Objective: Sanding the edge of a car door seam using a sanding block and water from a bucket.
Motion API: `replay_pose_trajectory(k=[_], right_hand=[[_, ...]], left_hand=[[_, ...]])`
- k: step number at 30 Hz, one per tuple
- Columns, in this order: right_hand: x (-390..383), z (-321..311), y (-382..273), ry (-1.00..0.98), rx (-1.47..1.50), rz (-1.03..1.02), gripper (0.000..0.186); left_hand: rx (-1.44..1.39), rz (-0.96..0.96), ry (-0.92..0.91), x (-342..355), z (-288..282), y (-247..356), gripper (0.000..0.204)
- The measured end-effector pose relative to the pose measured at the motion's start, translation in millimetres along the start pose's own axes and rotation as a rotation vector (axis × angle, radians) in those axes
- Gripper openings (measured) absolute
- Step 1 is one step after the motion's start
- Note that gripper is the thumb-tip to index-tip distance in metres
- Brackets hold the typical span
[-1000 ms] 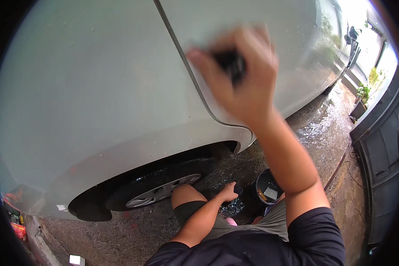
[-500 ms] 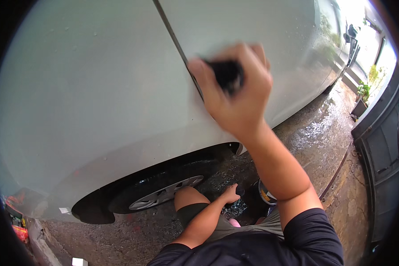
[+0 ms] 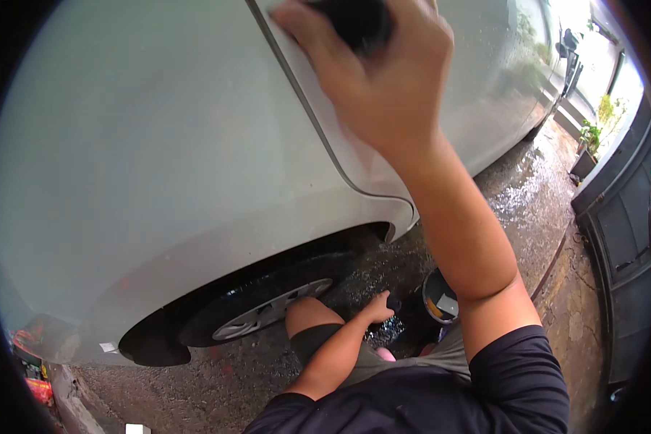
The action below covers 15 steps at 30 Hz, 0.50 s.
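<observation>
Compared with a second ago, my right hand [image 3: 380, 79] has climbed higher on the silver car body [image 3: 145, 159]. It was lower and clear of the upper rim of the view; now it sits at the very top, larger in the picture, and the dark sponge [image 3: 354, 22] it carries is partly cut off by the edge. The hand has stayed beside the door seam [image 3: 318, 137], just right of that curved line, throughout. The fingers are curled over the sponge and gripping it, pressing it against the panel.

My left hand [image 3: 378, 307] has hardly moved: it hangs low by my knee [image 3: 307, 318], near the rear wheel [image 3: 260, 315] and just left of the dark bucket [image 3: 439, 296] on the wet ground [image 3: 528, 210]. Its fingers look loosely curled, but I cannot tell whether they hold anything; the spot is small and dark.

The sponge shows only as a black, matte lump between thumb and fingers; its shape is mostly hidden by the hand and its upper part runs out of the frame. The panel around it is pale silver, smooth and glossy, with faint reflections toward the right.

A potted plant [image 3: 589, 137] stands far right beside a dark gate [image 3: 622, 239].
</observation>
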State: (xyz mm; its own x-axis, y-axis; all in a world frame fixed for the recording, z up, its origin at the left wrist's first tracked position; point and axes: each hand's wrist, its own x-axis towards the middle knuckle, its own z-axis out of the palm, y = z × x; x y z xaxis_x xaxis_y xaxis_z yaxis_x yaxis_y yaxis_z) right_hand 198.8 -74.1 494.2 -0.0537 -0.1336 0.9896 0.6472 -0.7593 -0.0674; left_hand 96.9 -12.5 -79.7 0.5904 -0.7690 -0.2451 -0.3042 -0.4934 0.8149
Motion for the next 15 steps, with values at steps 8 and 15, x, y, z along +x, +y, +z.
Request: replay_pose_trajectory(k=[8, 15], right_hand=[[-152, -68, 9, -0.053, -0.067, 0.165, 0.026], [-168, -63, 10, -0.021, -0.073, 0.174, 0.028]], left_hand=[[0.053, -0.096, -0.029, -5, -3, 7, 0.060], [0.033, 0.068, 0.041, 3, 8, 1, 0.051]])
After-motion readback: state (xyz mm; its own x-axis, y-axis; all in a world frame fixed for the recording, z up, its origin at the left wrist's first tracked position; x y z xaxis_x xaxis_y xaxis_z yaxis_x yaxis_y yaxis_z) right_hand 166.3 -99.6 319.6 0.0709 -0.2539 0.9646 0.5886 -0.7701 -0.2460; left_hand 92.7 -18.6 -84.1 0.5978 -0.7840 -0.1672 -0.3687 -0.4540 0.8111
